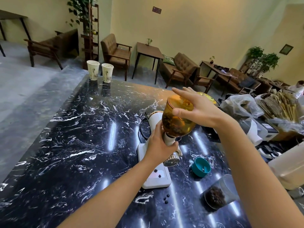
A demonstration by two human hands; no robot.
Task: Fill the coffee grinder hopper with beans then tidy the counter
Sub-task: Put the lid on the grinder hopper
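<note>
A white coffee grinder stands on the black marble counter, topped by an amber transparent hopper partly filled with beans. My left hand grips the grinder's white neck just under the hopper. Over the hopper's upper right side, my right hand rests with fingers spread, thumb against its wall. An amber lid shows behind that hand. Three loose beans lie on the counter in front of the grinder, and two more on its base. A clear jar of beans lies tilted at the right.
A teal cup sits right of the grinder. Two paper cups stand at the counter's far edge. The grinder's black cord loops behind it. Plastic bags and white appliances crowd the right side. Chairs and tables fill the room beyond.
</note>
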